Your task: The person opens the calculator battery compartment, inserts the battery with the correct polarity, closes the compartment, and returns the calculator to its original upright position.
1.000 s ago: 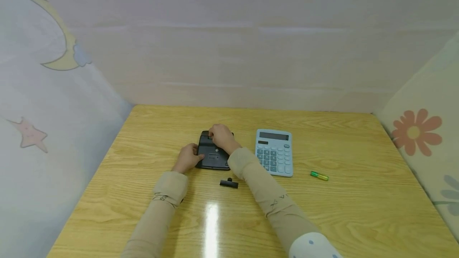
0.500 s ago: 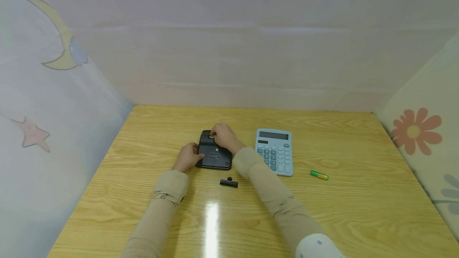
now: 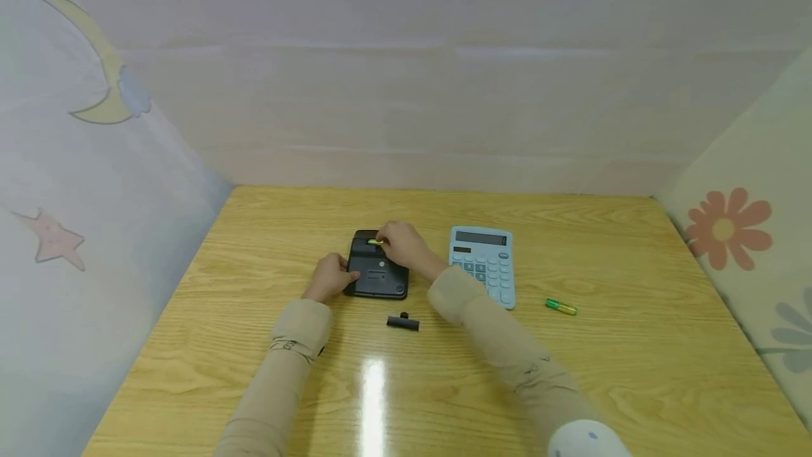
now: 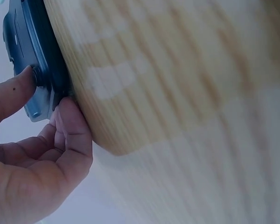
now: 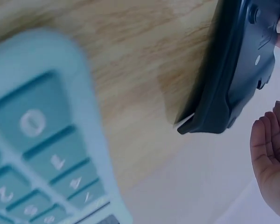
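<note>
We see the right hand point(image 3: 404, 245) pinch a small green-and-yellow battery point(image 3: 374, 242) near the far end of the black gadget point(image 3: 371, 278). The left hand point(image 3: 327, 278) holds the gadget's left edge, thumb on top. More of the battery peeks out than half a second ago. The gadget is dark and smooth, with one pale dot point(image 3: 382, 264). Nearer us lies a black bar point(image 3: 403, 323); to its right, a blue calculator point(image 3: 493, 259).

Black plastic rectangular gadget point(image 3: 374, 279), lying back-up;
green-yellow cylindrical battery point(image 3: 374, 242) at its far end; can't tell if it's seated
</note>
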Action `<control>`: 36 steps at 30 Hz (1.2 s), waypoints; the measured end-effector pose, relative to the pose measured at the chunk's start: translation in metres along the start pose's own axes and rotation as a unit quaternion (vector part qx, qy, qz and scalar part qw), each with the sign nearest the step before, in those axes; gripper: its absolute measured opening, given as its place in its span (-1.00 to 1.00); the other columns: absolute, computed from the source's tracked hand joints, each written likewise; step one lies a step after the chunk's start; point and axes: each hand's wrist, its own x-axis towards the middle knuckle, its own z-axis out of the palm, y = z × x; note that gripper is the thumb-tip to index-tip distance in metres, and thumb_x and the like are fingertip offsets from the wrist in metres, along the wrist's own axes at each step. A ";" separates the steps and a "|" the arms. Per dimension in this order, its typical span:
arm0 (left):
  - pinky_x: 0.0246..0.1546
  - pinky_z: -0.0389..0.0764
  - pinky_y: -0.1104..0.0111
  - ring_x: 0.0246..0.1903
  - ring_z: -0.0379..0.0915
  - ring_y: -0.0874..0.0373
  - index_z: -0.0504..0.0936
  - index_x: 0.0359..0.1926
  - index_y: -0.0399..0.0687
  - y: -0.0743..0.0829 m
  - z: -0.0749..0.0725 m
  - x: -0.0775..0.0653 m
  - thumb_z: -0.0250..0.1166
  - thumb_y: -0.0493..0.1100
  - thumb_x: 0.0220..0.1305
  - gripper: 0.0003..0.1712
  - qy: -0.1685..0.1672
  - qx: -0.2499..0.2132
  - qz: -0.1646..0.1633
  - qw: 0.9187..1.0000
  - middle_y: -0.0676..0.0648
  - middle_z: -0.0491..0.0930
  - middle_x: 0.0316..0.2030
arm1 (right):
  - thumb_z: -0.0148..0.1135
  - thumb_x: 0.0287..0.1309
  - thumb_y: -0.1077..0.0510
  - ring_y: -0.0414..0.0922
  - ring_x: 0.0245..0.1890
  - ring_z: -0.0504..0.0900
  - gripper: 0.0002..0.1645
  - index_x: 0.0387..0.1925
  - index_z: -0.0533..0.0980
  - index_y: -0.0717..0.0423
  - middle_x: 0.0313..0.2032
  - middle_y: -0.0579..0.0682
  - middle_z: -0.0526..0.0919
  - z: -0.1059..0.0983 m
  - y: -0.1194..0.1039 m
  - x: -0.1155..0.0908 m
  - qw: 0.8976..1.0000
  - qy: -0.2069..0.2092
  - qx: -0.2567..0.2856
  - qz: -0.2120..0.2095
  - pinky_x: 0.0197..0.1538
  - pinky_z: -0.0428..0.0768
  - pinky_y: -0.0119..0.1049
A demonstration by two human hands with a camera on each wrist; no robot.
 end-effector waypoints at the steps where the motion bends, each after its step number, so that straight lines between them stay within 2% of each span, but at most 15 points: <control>1: -0.46 0.45 0.30 -0.42 0.43 0.03 0.47 -0.18 -0.40 0.000 0.000 0.000 0.30 -0.20 0.12 -0.65 0.000 0.001 -0.001 1.000 -0.25 0.51 -0.31 | 0.11 0.16 0.31 -0.08 -0.20 0.58 -0.78 -0.18 0.61 0.20 -0.21 0.07 0.63 -0.001 0.001 -0.002 1.000 -0.002 -0.001 -0.004 -0.14 0.53 -0.28; 6: -0.41 0.46 0.28 -0.36 0.43 0.01 0.47 -0.19 -0.39 0.000 0.000 0.003 0.30 -0.19 0.12 -0.66 0.000 0.005 -0.005 1.000 -0.25 0.50 -0.29 | 0.11 0.16 0.32 -0.09 -0.23 0.58 -0.80 -0.22 0.62 0.18 -0.26 0.04 0.63 -0.008 0.003 -0.013 0.999 -0.012 -0.009 -0.036 -0.16 0.53 -0.29; 18: -0.48 0.43 0.33 -0.43 0.39 0.06 0.46 -0.19 -0.39 -0.002 -0.001 0.006 0.30 -0.19 0.12 -0.65 0.000 0.007 -0.013 1.000 -0.23 0.50 -0.32 | 0.16 0.11 0.34 -0.09 -0.24 0.58 -0.78 -0.20 0.61 0.19 -0.25 0.04 0.62 -0.015 0.010 -0.036 0.993 -0.044 -0.029 -0.103 -0.16 0.54 -0.28; 23: -0.49 0.43 0.33 -0.43 0.39 0.04 0.46 -0.18 -0.41 -0.004 -0.001 0.006 0.29 -0.20 0.13 -0.64 -0.001 0.005 -0.009 1.000 -0.25 0.50 -0.31 | 0.24 0.05 0.33 -0.13 -0.35 0.56 -0.80 -0.22 0.61 0.19 -0.32 0.02 0.62 -0.013 0.012 -0.046 0.989 -0.062 -0.040 -0.131 -0.26 0.53 -0.31; 26: -0.48 0.42 0.32 -0.42 0.39 0.04 0.45 -0.17 -0.40 -0.004 -0.001 0.006 0.29 -0.20 0.13 -0.64 -0.003 0.001 -0.010 1.000 -0.25 0.49 -0.30 | 0.27 0.03 0.31 -0.13 -0.32 0.57 -0.81 -0.24 0.62 0.18 -0.32 0.01 0.62 -0.011 0.013 -0.052 0.985 -0.073 -0.048 -0.147 -0.25 0.53 -0.33; 32: -0.47 0.43 0.32 -0.40 0.39 0.04 0.45 -0.16 -0.40 -0.004 0.000 0.008 0.29 -0.19 0.14 -0.64 -0.005 -0.002 -0.009 1.000 -0.26 0.50 -0.29 | 0.16 0.00 0.43 -0.13 -0.30 0.59 -0.74 -0.26 0.63 0.18 -0.30 0.02 0.65 -0.003 0.011 -0.066 0.981 -0.090 -0.029 -0.168 -0.23 0.54 -0.33; 36: -0.48 0.42 0.33 -0.41 0.39 0.03 0.45 -0.16 -0.41 -0.004 0.000 0.008 0.29 -0.20 0.14 -0.64 -0.006 -0.003 -0.011 1.000 -0.26 0.50 -0.29 | 0.15 0.00 0.44 -0.15 -0.32 0.59 -0.71 -0.24 0.63 0.17 -0.30 0.00 0.65 0.003 0.008 -0.072 0.976 -0.111 -0.031 -0.183 -0.26 0.54 -0.38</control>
